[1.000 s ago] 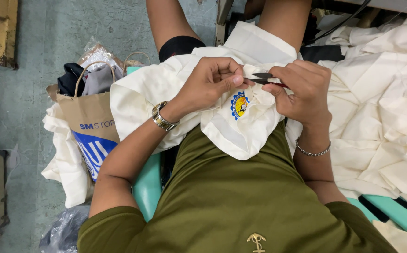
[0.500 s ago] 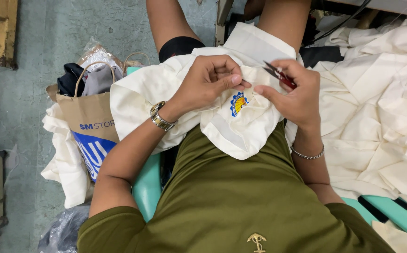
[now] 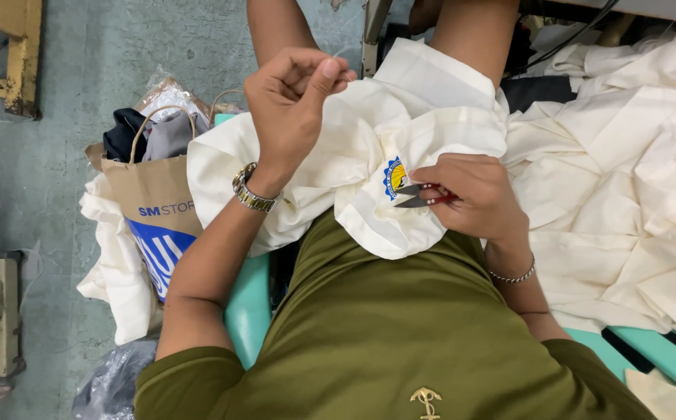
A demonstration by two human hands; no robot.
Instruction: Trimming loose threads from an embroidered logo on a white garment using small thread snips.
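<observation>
The person wears an olive-green short-sleeved cotton shirt (image 3: pixel 400 327) with a small pale-gold embroidered anchor emblem (image 3: pixel 426 404) on its lower front. A two-tone silver and gold metal link wristwatch (image 3: pixel 252 192) circles the wrist of the left hand (image 3: pixel 295 93). A thin silver chain bracelet (image 3: pixel 513 275) sits on the wrist of the right hand (image 3: pixel 470 194). Both forearms are bare below the sleeves, and both knees are bare too.

My left hand (image 3: pixel 295 97) hovers raised, thumb and fingers pinched, while my right hand (image 3: pixel 470 194) curls low, fingers closed.
</observation>
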